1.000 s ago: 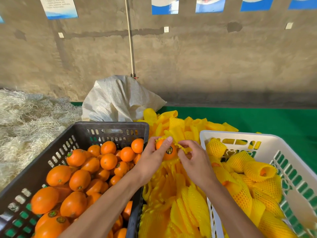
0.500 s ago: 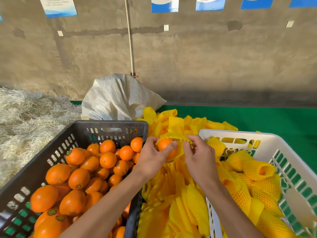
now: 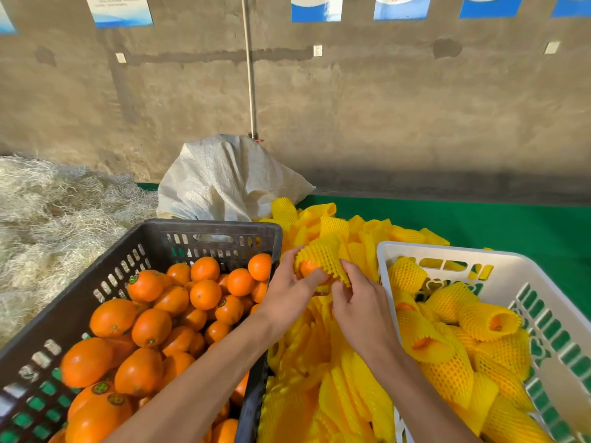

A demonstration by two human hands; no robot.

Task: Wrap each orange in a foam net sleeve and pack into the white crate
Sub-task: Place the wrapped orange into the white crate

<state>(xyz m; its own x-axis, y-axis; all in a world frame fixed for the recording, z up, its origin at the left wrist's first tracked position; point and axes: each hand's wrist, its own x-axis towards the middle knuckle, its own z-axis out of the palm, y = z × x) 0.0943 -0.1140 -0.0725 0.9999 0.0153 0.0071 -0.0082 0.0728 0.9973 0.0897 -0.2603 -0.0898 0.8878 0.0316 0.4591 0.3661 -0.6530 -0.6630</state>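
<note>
Green cloth-covered counter point(image 3: 479, 225) met a bare concrete wall point(image 3: 383, 107). Our left hand point(image 3: 287, 292) and right hand point(image 3: 361, 302) gripped a yellow foam net sleeve point(image 3: 323, 254), largely hiding its round orange point(image 3: 307, 268).

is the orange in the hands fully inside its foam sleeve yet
Not fully: the foam net sleeve covers most of the orange, whose left side shows bare beside the left hand.

both arms are bare all the way up to the near edge of the shot, no sleeves showing. left hand point(image 3: 289, 295) and right hand point(image 3: 361, 310) have no gloves, rings or watch, short plain nails, slim forearms.
</note>
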